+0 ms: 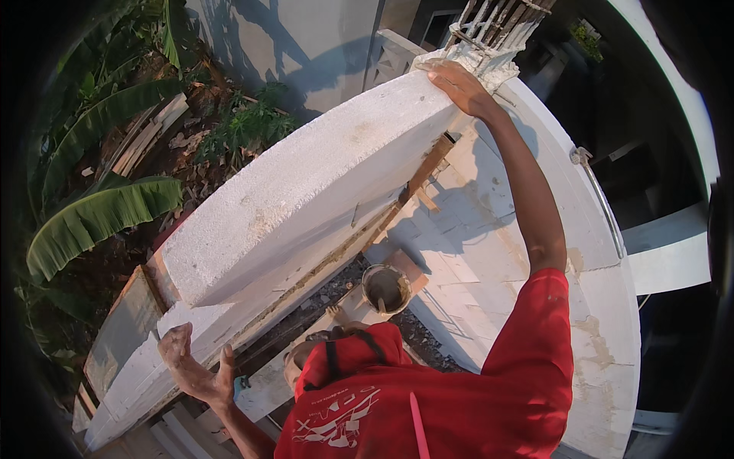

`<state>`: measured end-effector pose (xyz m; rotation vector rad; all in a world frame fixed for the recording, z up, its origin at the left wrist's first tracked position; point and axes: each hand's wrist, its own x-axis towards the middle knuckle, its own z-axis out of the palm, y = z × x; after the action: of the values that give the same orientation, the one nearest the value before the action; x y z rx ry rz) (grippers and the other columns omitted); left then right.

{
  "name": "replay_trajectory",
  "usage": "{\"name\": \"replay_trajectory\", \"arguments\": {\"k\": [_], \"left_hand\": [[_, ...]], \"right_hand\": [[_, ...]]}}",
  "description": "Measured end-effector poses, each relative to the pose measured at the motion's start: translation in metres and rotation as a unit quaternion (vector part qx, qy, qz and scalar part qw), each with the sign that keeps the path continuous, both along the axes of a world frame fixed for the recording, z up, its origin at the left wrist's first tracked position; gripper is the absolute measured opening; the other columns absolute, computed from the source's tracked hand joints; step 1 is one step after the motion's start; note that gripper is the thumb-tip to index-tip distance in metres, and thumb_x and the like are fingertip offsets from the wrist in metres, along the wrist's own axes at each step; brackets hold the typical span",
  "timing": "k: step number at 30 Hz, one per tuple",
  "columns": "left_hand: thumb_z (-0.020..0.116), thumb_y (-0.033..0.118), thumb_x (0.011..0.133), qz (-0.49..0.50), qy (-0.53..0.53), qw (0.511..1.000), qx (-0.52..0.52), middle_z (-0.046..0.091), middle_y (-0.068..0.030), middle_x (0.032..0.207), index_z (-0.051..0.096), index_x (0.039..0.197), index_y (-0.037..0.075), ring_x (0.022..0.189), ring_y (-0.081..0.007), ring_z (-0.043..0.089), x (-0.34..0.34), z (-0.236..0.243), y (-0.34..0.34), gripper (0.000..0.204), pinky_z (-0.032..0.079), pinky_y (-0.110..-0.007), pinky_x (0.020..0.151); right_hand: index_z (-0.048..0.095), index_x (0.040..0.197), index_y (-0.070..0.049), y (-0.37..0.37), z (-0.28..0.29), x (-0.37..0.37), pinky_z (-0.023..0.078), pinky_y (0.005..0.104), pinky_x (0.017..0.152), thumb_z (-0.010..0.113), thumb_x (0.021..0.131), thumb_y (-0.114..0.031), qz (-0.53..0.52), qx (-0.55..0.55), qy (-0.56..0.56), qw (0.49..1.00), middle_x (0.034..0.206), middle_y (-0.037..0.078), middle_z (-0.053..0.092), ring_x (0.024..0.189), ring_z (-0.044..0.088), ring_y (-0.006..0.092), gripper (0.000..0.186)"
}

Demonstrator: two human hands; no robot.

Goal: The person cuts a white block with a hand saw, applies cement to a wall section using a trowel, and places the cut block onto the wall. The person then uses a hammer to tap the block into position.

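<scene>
A long white block (306, 180) with a rough pitted top lies along the top of a white block wall (130, 382). My right hand (459, 90) grips its far end, fingers over the top edge, beside a mortar-crusted column with bare rebar (489, 38). My left hand (195, 363) is at the near lower left, beside the block's near end, with fingers apart and thumb raised; whether it touches the wall is unclear. My red-sleeved torso fills the bottom of the view.
Below, a bucket (405, 294) of grey mix stands among boards and rubble. A second block wall (589, 306) with a metal rod (604, 206) along it runs down the right. Banana plants (103, 222), planks (149, 134) and a grey building wall (283, 46) lie beyond.
</scene>
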<state>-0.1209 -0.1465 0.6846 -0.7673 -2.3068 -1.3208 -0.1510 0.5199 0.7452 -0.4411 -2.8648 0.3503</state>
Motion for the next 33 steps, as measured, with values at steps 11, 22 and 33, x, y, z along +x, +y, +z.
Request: {"name": "replay_trajectory", "arguments": {"k": [11, 22, 33], "left_hand": [[0.098, 0.016, 0.061, 0.122, -0.034, 0.948, -0.291, 0.039, -0.0216, 0.151, 0.045, 0.147, 0.009, 0.145, -0.0445, 0.036, 0.004, -0.128, -0.001, 0.101, 0.036, -0.056, 0.116], [0.091, 0.056, 0.069, 0.041, -0.241, 0.912, -0.328, 0.073, -0.0199, 0.113, 0.069, 0.12, 0.0, 0.11, -0.0401, 0.066, -0.075, -0.129, 0.007, 0.079, 0.051, -0.048, 0.095], [0.091, 0.05, 0.073, -0.036, -0.421, 0.902, -0.083, 0.079, -0.0068, 0.099, 0.078, 0.104, 0.008, 0.094, -0.0253, 0.073, -0.08, -0.204, -0.044, 0.054, 0.056, -0.04, 0.083]], "right_hand": [[0.056, 0.149, -0.012, 0.024, -0.012, 0.02, 0.031, 0.0367, 0.12, 0.053, 0.102, -0.038, 0.071, -0.227, 0.124, 0.963, 0.153, 0.011, 0.053, 0.141, 0.048, 0.0263, 0.054], [0.061, 0.142, -0.006, 0.028, -0.01, 0.006, 0.038, 0.0353, 0.112, 0.059, 0.081, -0.038, 0.096, -0.334, 0.151, 0.925, 0.142, 0.015, 0.058, 0.128, 0.056, 0.0268, 0.069], [0.067, 0.128, 0.007, 0.079, -0.059, -0.001, 0.044, 0.0304, 0.104, 0.049, 0.1, -0.037, 0.026, -0.373, 0.29, 0.881, 0.123, 0.015, 0.069, 0.114, 0.063, 0.0218, 0.055]]}}
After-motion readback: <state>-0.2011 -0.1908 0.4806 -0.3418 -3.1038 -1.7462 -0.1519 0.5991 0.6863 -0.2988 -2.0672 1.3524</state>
